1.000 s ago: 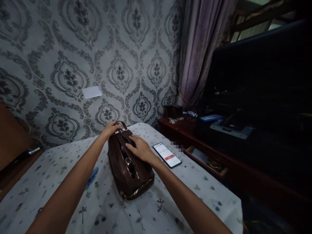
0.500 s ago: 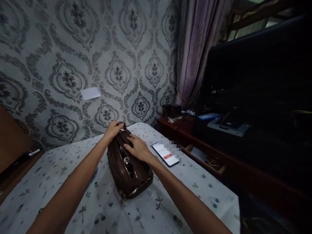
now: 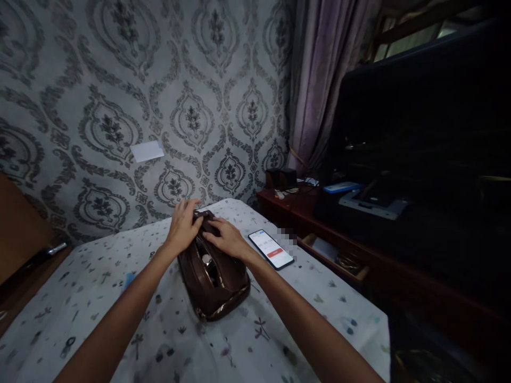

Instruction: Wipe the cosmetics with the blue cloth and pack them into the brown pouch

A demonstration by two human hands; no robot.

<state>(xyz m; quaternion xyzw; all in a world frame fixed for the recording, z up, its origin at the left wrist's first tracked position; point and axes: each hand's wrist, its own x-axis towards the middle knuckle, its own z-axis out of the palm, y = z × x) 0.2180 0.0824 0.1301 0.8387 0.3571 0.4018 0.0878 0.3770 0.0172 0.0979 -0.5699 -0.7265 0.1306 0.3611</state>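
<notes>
A brown leather-like bag (image 3: pixel 229 271) with gold zippers lies on the cloth-covered table, its top zipper parted. Inside the gap shows a round silvery item (image 3: pixel 206 259) that looks like a watch. My left hand (image 3: pixel 182 229) rests at the far left of the bag, fingers stretched out and the thumb against the top near the opening. On the other side of the opening, my right hand (image 3: pixel 227 239) has its bent fingers on the bag's edge, gripping it. The bag's handle (image 3: pixel 205 214) lies beyond both hands, partly hidden.
A phone (image 3: pixel 271 250) with a lit screen lies right of the bag. Beyond it is a reddish-brown desk (image 3: pixel 275 205) with an open drawer (image 3: pixel 335 258) and small dark boxes (image 3: pixel 281 178). A cardboard-brown panel (image 3: pixel 24 229) stands at left. Patterned wallpaper closes off the back.
My left hand has let go of the bag's handle and come nearer, its fingers now stretched out. The handle has dropped down. My right hand stays on the bag.
</notes>
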